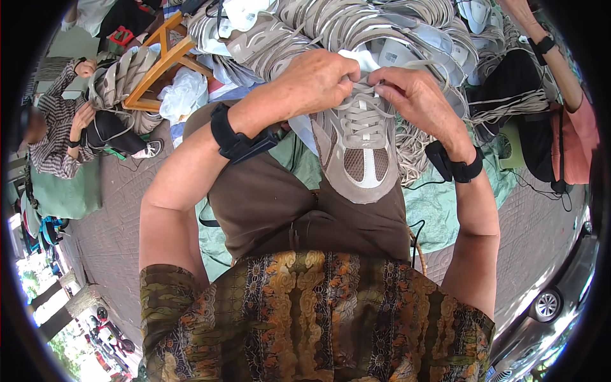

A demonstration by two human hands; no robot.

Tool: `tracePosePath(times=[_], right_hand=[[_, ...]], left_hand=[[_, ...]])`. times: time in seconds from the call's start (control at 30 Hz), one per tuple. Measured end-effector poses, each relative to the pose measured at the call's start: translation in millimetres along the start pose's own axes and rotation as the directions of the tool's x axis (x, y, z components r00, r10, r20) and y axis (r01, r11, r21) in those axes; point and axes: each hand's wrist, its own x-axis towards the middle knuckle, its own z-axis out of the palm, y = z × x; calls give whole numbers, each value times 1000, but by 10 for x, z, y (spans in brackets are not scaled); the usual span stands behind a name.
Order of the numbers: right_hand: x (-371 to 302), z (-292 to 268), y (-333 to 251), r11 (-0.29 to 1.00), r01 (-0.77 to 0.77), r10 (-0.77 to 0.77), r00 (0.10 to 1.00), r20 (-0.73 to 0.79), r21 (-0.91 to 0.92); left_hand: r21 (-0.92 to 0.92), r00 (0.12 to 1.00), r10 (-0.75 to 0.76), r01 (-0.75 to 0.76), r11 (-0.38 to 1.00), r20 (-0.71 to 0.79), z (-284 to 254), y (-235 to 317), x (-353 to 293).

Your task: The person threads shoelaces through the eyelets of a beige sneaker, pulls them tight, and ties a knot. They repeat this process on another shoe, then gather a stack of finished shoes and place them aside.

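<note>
A beige-grey sneaker upper with brown mesh and a white toe stripe lies across my knees, toe toward me. Its pale shoelace criss-crosses the front. My left hand is closed at the top of the lacing, thumb and fingers pinched on the shoelace. On the opposite side my right hand pinches near the top eyelets, thumb and forefinger at the lace. What lies exactly between its fingertips is partly hidden.
Stacked shoe uppers pile up just beyond my hands. Bundled loose laces hang at the right over green sheeting. A wooden stool frame and white plastic bag stand left. Co-workers sit on both sides.
</note>
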Motion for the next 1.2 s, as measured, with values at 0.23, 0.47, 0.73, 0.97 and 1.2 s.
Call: tracePosePath(times=[0.23, 0.47, 0.73, 0.97, 1.2], right_hand=[[28, -69, 42, 989, -61, 44, 991, 123, 136], [-85, -49, 177, 870, -133, 77, 988, 135, 475], [-68, -101, -10, 843, -290, 249, 957, 149, 452], [-93, -66, -51, 933, -88, 74, 996, 53, 349], [-263, -33, 145, 759, -302, 347, 937, 35, 577]], left_hand=[[-344, 975, -37, 112, 932, 218, -33, -84, 139], [-649, 866, -118, 448, 614, 486, -300, -92, -51], [-682, 936, -167, 340, 647, 309, -228, -110, -114], [-746, 957, -130, 283, 603, 258, -141, -143, -139], [-820, 980, -126, 200, 536, 156, -83, -109, -202]])
